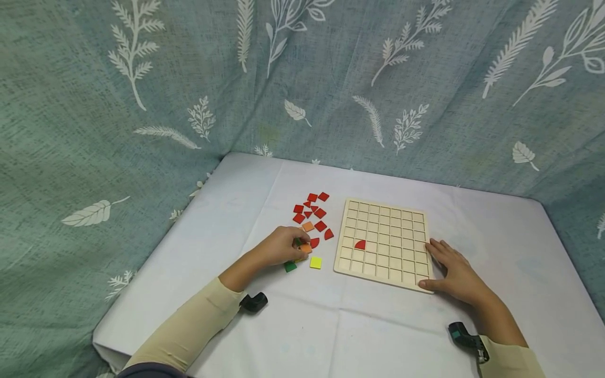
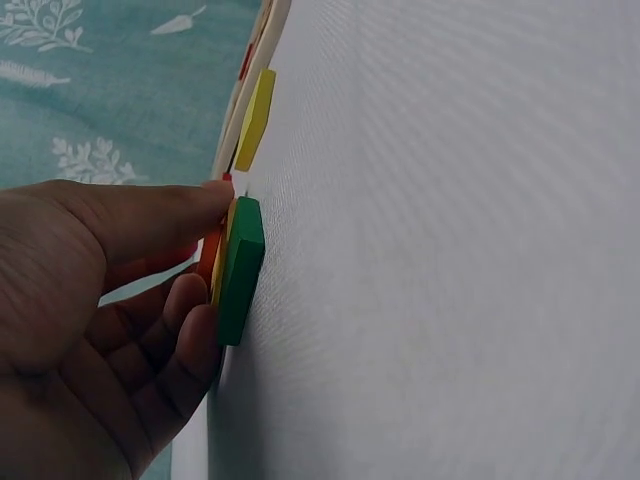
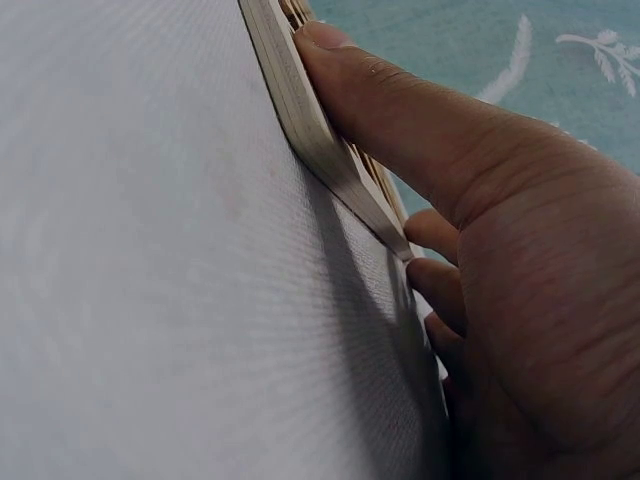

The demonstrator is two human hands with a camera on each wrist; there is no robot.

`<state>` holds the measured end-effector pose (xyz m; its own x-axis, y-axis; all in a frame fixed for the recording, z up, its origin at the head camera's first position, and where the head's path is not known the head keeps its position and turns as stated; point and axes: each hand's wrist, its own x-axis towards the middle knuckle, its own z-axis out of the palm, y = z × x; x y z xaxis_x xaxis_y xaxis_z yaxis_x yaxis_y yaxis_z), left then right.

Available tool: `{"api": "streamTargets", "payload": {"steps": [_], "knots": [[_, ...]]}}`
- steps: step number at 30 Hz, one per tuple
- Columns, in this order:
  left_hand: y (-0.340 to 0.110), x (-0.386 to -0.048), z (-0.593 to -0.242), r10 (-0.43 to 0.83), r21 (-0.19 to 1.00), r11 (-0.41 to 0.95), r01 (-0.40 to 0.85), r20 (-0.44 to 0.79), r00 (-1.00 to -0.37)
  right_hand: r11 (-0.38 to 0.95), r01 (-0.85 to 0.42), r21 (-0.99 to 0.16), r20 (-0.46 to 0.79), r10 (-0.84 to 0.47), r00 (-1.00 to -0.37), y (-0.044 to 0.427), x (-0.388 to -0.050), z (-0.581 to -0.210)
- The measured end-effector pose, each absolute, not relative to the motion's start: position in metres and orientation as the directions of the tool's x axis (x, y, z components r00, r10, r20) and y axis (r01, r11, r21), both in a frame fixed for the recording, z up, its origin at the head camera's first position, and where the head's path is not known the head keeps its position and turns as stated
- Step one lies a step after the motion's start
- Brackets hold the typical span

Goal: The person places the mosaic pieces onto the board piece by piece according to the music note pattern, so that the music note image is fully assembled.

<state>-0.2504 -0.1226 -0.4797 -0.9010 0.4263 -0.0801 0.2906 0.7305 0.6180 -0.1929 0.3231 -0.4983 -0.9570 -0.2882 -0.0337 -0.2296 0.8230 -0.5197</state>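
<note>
My left hand (image 1: 283, 247) is over the loose tiles left of the board, pinching an orange tile (image 1: 306, 249) between thumb and fingers. In the left wrist view, a green tile (image 2: 241, 275) lies close under those fingers, with a yellow edge beside it. A yellow square tile (image 1: 315, 263) rests just right of the hand. At the board's near right corner is my right hand (image 1: 456, 273), holding the wooden grid board (image 1: 385, 210) with its thumb on top and its fingers along the right edge. One red quarter-circle tile (image 1: 361, 244) lies in a board cell.
Several red squares (image 1: 320, 226) and small red triangles (image 1: 308, 214) are scattered beyond the left hand. Two red quarter-circles (image 1: 329, 234) lie between them and the board. A white cloth (image 1: 302, 336) covers the table, and a leaf-patterned curtain (image 1: 331, 105) hangs behind.
</note>
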Motion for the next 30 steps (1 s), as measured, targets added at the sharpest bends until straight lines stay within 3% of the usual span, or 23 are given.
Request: {"api": "streamTargets", "payload": {"steps": [17,30], "knots": [[-0.122,-0.25,-0.477,0.41,0.57,0.758,0.317,-0.038,-0.911,0.822,-0.23,-0.521,-0.034,-0.289,-0.957,0.323,-0.194,-0.498],[-0.11,-0.252,-0.476,0.497,0.682,0.617,0.392,0.048,-0.866,0.819,-0.234,-0.523,-0.036,-0.295,-0.955,0.323,-0.192,-0.497]]}}
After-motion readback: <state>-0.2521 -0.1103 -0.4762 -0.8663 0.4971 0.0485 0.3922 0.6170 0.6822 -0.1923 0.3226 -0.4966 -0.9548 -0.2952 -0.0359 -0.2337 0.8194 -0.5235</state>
